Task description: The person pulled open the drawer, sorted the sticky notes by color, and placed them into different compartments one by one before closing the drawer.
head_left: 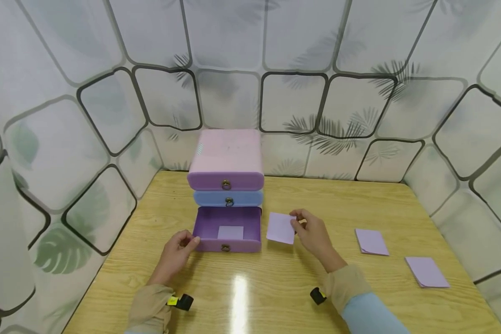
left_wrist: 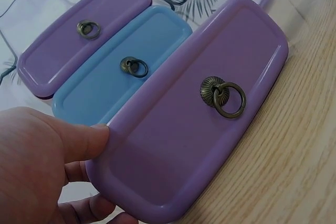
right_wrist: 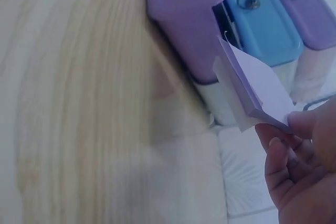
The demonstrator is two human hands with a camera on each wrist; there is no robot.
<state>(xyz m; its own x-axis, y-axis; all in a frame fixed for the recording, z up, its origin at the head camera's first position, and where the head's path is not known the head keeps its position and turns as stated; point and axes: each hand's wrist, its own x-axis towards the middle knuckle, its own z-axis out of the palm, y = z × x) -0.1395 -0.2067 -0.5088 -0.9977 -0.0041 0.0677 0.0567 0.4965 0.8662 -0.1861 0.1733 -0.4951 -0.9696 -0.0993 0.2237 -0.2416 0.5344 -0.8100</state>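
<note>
A small chest with three drawers stands at the back of the table, its bottom purple drawer (head_left: pixel 225 245) pulled out. One lilac paper pad (head_left: pixel 230 232) lies inside that drawer. My left hand (head_left: pixel 177 253) grips the drawer's left front corner, with the thumb at the top edge and fingers round the side in the left wrist view. To the right of the drawer, my right hand (head_left: pixel 314 234) pinches a lilac sticky note pad (head_left: pixel 281 228) by its right edge. In the right wrist view this pad (right_wrist: pixel 260 80) is tilted, with a loose sheet hanging off one side.
Two more lilac pads, a nearer one (head_left: pixel 427 272) and a farther one (head_left: pixel 372 241), lie on the table's right side. Above the pulled-out drawer are the closed blue drawer (head_left: pixel 208 198) and top purple drawer (head_left: pixel 204 181). Patterned fabric walls (head_left: pixel 292 102) enclose the wooden table (head_left: pixel 275 292).
</note>
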